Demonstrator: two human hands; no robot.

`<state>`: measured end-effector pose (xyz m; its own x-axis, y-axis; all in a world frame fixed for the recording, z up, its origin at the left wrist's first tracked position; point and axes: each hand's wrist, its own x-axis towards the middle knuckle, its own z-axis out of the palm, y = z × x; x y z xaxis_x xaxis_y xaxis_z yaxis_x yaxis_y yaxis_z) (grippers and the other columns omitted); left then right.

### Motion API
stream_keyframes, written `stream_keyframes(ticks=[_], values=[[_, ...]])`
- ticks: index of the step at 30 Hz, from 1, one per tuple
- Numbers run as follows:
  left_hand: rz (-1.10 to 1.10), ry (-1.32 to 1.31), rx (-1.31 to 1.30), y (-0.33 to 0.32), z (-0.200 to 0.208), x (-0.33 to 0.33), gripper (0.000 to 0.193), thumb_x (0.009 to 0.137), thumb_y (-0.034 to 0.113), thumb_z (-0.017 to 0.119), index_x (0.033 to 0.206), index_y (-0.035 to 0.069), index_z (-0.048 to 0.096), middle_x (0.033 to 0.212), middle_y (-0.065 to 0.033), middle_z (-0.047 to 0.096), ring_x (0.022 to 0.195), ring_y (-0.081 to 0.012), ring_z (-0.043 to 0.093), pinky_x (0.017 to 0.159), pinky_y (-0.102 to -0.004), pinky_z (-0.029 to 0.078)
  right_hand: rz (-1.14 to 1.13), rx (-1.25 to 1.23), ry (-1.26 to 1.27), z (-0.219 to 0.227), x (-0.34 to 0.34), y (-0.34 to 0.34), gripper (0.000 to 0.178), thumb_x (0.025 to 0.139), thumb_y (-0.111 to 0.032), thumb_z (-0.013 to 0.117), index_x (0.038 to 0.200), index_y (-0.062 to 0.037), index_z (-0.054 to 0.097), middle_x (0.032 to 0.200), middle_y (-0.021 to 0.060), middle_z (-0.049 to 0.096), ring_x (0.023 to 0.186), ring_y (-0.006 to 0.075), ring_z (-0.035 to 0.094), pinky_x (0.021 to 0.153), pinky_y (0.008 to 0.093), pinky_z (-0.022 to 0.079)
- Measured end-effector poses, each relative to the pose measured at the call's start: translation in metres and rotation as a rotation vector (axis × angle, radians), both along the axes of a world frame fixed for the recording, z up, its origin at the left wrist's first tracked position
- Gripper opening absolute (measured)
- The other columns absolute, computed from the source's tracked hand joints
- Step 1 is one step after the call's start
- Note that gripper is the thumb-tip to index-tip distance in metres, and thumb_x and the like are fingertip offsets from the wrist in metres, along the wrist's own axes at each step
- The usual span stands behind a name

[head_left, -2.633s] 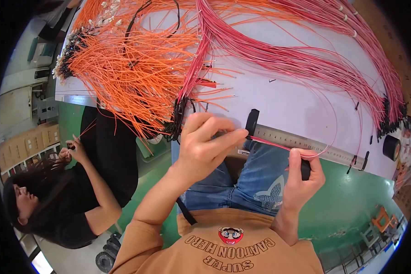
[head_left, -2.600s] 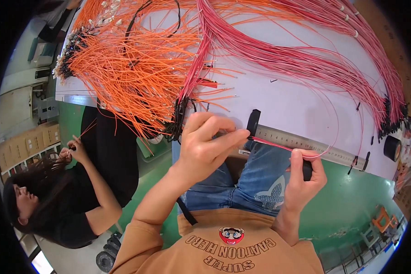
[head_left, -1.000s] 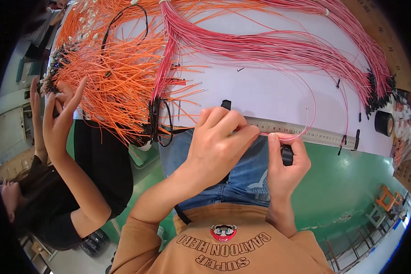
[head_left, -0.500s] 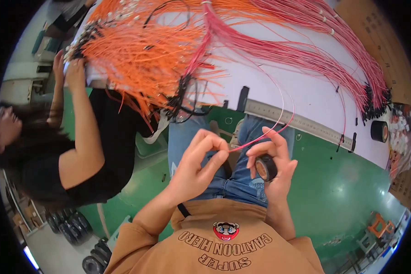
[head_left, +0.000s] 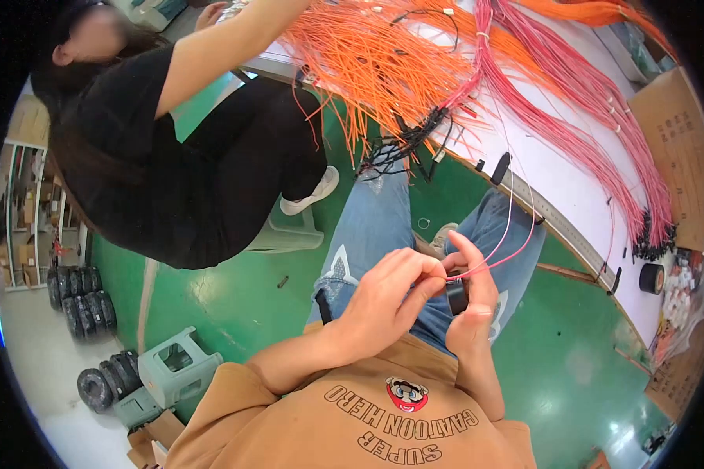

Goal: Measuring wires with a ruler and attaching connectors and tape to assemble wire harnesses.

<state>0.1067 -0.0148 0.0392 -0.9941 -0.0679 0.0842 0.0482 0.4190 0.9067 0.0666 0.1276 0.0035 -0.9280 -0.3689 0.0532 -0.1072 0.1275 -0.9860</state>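
Two thin wires (head_left: 502, 260), one pink-red and one paler, run from the hands in a loose loop up over the near edge of the white table (head_left: 559, 176); left hand (head_left: 387, 305): thumb and forefinger closed in a pinch on the wire end, over the lap; right hand (head_left: 473, 332): a black tape roll (head_left: 457, 298) gripped within curled fingers, an upper finger extended beside the wires; the fingertips of the two hands are close together, contact between them unclear; progress: the pinched end is covered by the fingers, so whether tape is on it cannot be told; judged unfinished, as both hands are engaged at that end; on the table, the pink wire bundle (head_left: 555, 121) ends at far right in black tips (head_left: 655, 234), which look like completed pieces, though this is a judgement; a metal ruler (head_left: 563, 223) lies along the table edge, neither hand on it; a second black roll (head_left: 651, 278) sits near those tips; remaining count cannot be told.
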Motion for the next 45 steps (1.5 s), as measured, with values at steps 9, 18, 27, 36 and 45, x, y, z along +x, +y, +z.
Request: stream_keyframes(ticks=[9, 18, 27, 36, 45], values=[[0.045, 0.173, 0.043, 0.004, -0.020, 0.017, 0.013, 0.088, 0.012, 0.063, 0.098, 0.003, 0.060, 0.089, -0.0118, 0.062, 0.084, -0.0304, 0.060, 0.073, -0.0386, 0.047, -0.121, 0.073, 0.093, -0.010, 0.017, -0.010, 0.091, 0.088, -0.076, 0.026, 0.124, 0.0024, 0.056, 0.082, 0.0043, 0.056, 0.076, 0.0133, 0.053, 0.068, 0.0265, 0.043], [0.020, -0.046, 0.059, -0.005, -0.044, 0.024, 0.011, 0.093, 0.014, 0.055, 0.093, 0.003, 0.053, 0.086, -0.0113, 0.056, 0.084, -0.0293, 0.056, 0.077, -0.0396, 0.044, 0.020, 0.144, 0.207, -0.042, 0.012, -0.011, 0.103, 0.082, -0.083, 0.021, 0.124, 0.0048, 0.056, 0.079, 0.0060, 0.056, 0.066, 0.0129, 0.054, 0.050, 0.0238, 0.043], [0.142, 0.245, -0.233, -0.004, -0.054, 0.018, 0.010, 0.084, 0.007, 0.057, 0.088, 0.003, 0.049, 0.082, -0.0104, 0.047, 0.078, -0.0287, 0.049, 0.072, -0.0381, 0.039, 0.062, 0.113, -0.065, -0.033, 0.014, -0.023, 0.022, 0.095, -0.017, 0.053, 0.102, 0.0034, 0.056, 0.088, 0.0046, 0.055, 0.078, 0.0114, 0.051, 0.069, 0.0252, 0.043], [0.354, 0.185, -0.339, -0.006, -0.070, 0.018, 0.009, 0.087, 0.008, 0.057, 0.087, 0.005, 0.049, 0.081, -0.0100, 0.047, 0.079, -0.0281, 0.049, 0.070, -0.0369, 0.038, 0.168, 0.049, -0.080, -0.043, 0.016, -0.032, 0.008, 0.091, -0.006, 0.051, 0.095, 0.0014, 0.053, 0.088, 0.0019, 0.053, 0.081, 0.0101, 0.048, 0.069, 0.0247, 0.041], [0.276, 0.002, 0.057, -0.010, -0.053, 0.025, 0.013, 0.095, 0.015, 0.049, 0.091, 0.002, 0.049, 0.087, -0.0121, 0.051, 0.086, -0.0324, 0.052, 0.079, -0.0394, 0.042, 0.190, 0.012, 0.068, -0.038, 0.002, -0.031, 0.004, 0.084, 0.002, 0.054, 0.088, 0.0027, 0.053, 0.087, 0.0065, 0.053, 0.078, 0.0145, 0.050, 0.069, 0.0271, 0.041]])
